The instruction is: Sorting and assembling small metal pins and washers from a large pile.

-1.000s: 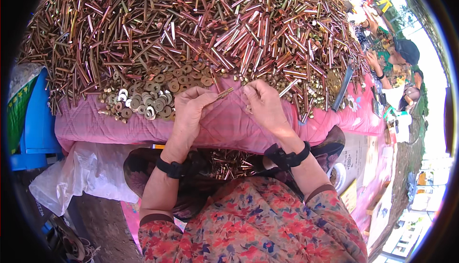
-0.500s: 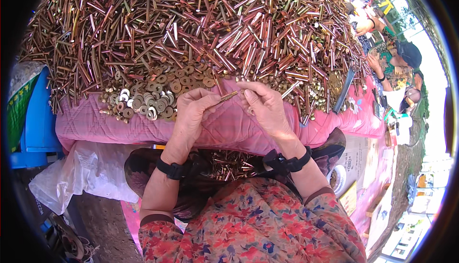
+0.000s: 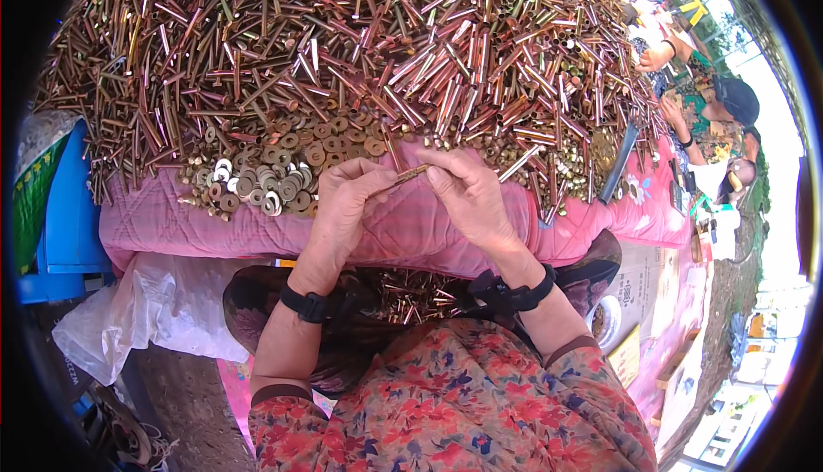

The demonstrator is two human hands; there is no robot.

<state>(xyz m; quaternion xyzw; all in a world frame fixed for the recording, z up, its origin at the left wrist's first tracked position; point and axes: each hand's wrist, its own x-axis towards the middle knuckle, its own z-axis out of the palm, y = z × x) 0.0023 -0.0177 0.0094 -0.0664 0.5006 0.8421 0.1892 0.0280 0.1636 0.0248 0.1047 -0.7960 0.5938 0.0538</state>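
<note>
My left hand (image 3: 347,198) pinches a thin brass-coloured threaded bolt (image 3: 409,175) between thumb and fingers, its end slanting up to the right. Thumb and forefinger of my right hand (image 3: 467,193) close on the bolt's far end; whether a nut sits between them is hidden. Both hands are held over the front edge of a pink quilted cover (image 3: 201,225). Flat round washers (image 3: 273,182) lie in a heap left of my left hand. Small nuts (image 3: 573,163) are scattered right of my right hand.
A large pile of coppery metal tubes and bolts (image 3: 343,52) spreads beyond my hands. At the right lies a dark bar-like tool (image 3: 619,163). More metal pieces (image 3: 417,294) lie in my lap. A blue bin (image 3: 69,206) stands left; other people (image 3: 724,103) sit at far right.
My right hand has shifted slightly left and closed further over the bolt's end, covering more of it. My left hand stays in place.
</note>
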